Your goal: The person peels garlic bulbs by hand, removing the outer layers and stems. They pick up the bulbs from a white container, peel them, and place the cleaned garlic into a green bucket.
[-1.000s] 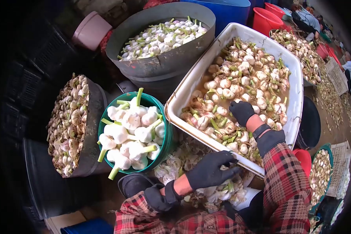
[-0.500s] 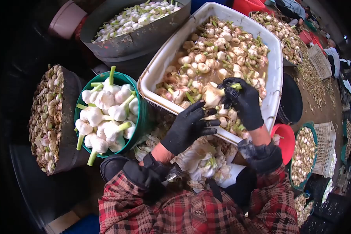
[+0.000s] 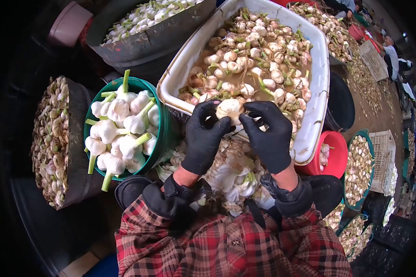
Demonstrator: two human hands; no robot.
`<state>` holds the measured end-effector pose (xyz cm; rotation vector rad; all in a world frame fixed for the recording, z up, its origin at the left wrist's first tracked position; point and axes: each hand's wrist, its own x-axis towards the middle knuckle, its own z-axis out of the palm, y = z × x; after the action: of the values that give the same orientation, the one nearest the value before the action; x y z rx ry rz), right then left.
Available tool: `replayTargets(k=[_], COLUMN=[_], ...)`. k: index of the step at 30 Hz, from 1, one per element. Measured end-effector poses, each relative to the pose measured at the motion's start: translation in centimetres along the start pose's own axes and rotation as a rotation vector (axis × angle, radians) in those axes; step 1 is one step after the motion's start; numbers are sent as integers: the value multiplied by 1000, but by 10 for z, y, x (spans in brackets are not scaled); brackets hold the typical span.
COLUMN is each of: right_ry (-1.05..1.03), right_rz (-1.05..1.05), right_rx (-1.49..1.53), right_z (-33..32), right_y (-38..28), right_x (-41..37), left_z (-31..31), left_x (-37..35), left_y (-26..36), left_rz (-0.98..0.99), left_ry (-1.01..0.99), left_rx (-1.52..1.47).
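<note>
Closing in since the earlier frame, the left hand (image 3: 203,138) now shares a fingertip grip with the right hand (image 3: 269,138) on the garlic bulb (image 3: 229,109) above the white tub's (image 3: 320,111) near rim; light, firm, probably slippery, best pinched round its belly.

We hold a pale, round garlic bulb (image 3: 229,108) between our black-gloved left hand (image 3: 202,138) and black-gloved right hand (image 3: 270,138). The fingers (image 3: 207,110) of both are closed around it, over the near rim of a white rectangular plastic tub (image 3: 319,111) of unpeeled garlic in brown water. A round green bucket (image 3: 164,134) of peeled white bulbs stands just left of the tub.
</note>
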<state>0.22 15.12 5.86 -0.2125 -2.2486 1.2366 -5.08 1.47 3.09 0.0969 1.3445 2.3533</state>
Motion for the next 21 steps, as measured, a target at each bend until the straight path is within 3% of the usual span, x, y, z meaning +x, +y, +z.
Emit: replayTargets(k=[2, 5, 15, 21], right_ry=[29, 47, 118, 83], right_rz=[-140, -123, -114, -65], right_rx=[-179, -182, -238, -240], right_z=[3, 6, 15, 12], right_y=[-1, 4, 15, 23], right_x=[-1, -7, -21, -22], left_z=[0, -4, 1, -7], left_x=[-2, 0, -10, -6], left_y=[-3, -11, -23, -25], left_rz=[163, 277, 226, 331], left_ry=[7, 23, 38, -29], left_rx=[214, 356, 326, 570])
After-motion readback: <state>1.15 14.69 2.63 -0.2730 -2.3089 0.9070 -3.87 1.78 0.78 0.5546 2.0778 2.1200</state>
